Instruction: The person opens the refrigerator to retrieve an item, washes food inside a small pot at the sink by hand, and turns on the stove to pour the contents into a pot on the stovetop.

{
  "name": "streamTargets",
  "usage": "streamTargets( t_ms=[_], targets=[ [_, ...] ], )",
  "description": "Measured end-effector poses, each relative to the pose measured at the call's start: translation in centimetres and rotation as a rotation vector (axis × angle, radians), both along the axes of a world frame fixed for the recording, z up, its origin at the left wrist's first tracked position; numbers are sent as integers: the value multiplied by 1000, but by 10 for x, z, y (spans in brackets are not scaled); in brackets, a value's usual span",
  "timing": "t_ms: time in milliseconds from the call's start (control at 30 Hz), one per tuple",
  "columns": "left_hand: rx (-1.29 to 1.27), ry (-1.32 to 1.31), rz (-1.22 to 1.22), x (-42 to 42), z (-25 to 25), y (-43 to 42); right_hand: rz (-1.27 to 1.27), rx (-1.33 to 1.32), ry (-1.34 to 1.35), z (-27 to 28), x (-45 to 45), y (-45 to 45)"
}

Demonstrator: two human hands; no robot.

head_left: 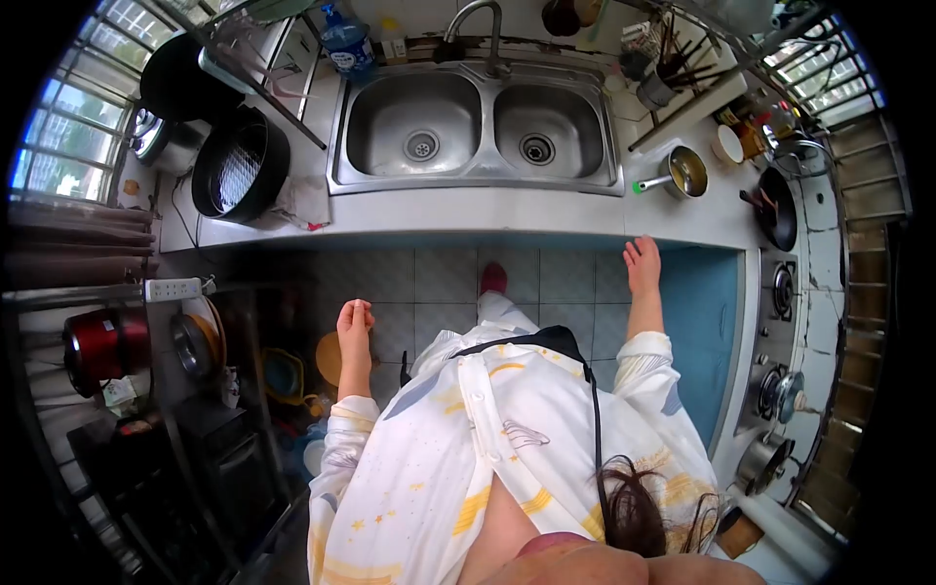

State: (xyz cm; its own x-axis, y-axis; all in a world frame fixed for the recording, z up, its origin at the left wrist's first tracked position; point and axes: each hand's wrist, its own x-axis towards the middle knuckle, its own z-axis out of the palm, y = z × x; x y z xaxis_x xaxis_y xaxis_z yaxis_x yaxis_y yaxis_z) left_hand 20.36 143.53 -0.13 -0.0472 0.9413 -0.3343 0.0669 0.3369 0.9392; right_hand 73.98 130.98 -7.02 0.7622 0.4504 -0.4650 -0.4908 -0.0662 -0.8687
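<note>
My left hand (355, 320) hangs over the floor, left of my body, its fingers curled together; whether anything is in them is too small to tell. Just below the counter's front edge on the right, my right hand (642, 265) holds nothing, its fingers apart. Nearest to it on the counter is a small metal pot (687, 174) with a green-tipped handle. Between and beyond my hands lies a double steel sink, with a left basin (413, 122) and a right basin (548, 125), both without dishes.
A deep black pan (241, 164) and a cloth (304, 203) lie on the left counter. A black wok (777, 209) and stove burners (783, 289) run down the right. At left, a shelf holds a red cooker (105, 349). A blue cabinet (697, 331) stands beside my right arm.
</note>
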Motion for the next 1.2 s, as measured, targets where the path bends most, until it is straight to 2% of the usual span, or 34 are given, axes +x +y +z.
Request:
streamTargets(
  t_ms=[67,167,200,267,400,433,467,600,700,733,767,867,900,967,1000,1033,1133,1200],
  targets=[
    [-148,-193,29,3,-16,23,-41,59,95,13,22,38],
    [-172,-217,119,28,-25,44,-300,197,349,22,53,83],
    [-180,-210,117,36,-29,51,-306,189,354,17,63,91],
    [-157,-244,54,51,-36,67,-183,420,437,11,84,105],
    [-221,-181,-58,72,-46,102,-167,448,458,-12,113,106],
    [-237,-162,-62,77,-52,115,-330,296,402,-4,110,111],
    [-223,-170,-106,77,-57,127,-340,296,408,-1,104,109],
    [-206,-103,-201,75,-91,179,-302,-27,196,29,49,81],
    [-189,37,-226,59,-122,215,-244,-106,152,48,-16,60],
    [-103,-39,-173,51,-142,219,-224,-151,130,62,-42,60],
    [-135,74,-227,49,-114,229,-180,-164,127,67,-63,54],
    [-69,467,-148,16,-134,246,-87,-227,91,73,-116,60],
    [-73,472,-134,4,-132,252,-61,-277,48,76,-132,69],
    [-117,759,122,-14,-115,264,15,-243,65,83,-153,90],
    [-118,759,129,-19,-103,271,74,-210,77,86,-163,100],
    [-169,864,192,-23,-89,280,80,-208,76,88,-170,111],
    [-230,946,214,-47,-91,305,167,-148,76,92,-189,144],
    [-290,1352,95,-55,-95,316,251,-96,66,97,-197,158]
  ],
)
